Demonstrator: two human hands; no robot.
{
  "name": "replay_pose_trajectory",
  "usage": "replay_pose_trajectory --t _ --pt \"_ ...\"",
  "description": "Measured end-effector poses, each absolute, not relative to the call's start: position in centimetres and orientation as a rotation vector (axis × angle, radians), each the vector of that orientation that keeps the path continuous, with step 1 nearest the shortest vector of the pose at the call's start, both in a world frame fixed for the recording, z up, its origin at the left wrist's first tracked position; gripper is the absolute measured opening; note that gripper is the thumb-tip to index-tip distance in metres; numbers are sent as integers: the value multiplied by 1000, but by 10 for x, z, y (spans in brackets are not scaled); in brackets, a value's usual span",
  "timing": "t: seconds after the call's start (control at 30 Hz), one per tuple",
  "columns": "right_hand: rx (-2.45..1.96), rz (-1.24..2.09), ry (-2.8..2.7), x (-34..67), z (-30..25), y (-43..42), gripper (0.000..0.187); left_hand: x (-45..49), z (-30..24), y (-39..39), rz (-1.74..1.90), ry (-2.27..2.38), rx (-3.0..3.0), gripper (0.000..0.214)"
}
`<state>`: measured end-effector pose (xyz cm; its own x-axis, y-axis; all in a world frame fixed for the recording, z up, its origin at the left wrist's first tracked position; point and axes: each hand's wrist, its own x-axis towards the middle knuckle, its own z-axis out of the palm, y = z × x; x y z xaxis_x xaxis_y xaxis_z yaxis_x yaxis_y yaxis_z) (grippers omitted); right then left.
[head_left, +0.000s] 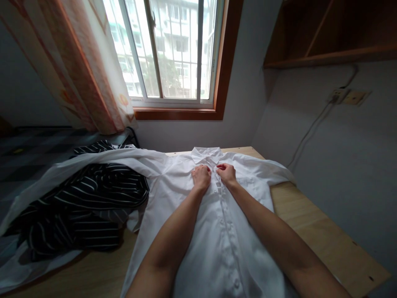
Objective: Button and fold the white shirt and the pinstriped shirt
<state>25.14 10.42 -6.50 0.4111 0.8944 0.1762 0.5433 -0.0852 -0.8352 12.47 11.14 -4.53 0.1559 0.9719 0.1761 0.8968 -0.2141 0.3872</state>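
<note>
Above the bench (313,219), my right hand (226,173) pinched the placket (223,221) of the white button-up shirt (169,182) near its far collar (198,155). My left hand (202,177) curled alongside; I couldn't tell its grip.

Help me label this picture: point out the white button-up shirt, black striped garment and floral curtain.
White button-up shirt (209,229), head view: front, beside the button line.
Black striped garment (96,186), head view: upper folds.
Floral curtain (89,62), head view: middle of its hanging folds.
</note>
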Motion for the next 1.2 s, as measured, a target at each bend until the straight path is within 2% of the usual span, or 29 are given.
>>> replay_pose_trajectory --t 0.33,0.73,1.0,1.2 --pt "-1789 368 -1250 233 -53 96 22 117 -34 116 603 1773 2009 23" --pt "-1536 416 -1336 227 -61 88 19 114 -28 115 538 1771 2009 23" --pt "-1725 321 -1660 232 -49 64 11 110 -32 116 514 1857 2051 23" --pt "-1883 290 -1788 236 -42 51 19 111 -34 118 502 1877 2051 23"
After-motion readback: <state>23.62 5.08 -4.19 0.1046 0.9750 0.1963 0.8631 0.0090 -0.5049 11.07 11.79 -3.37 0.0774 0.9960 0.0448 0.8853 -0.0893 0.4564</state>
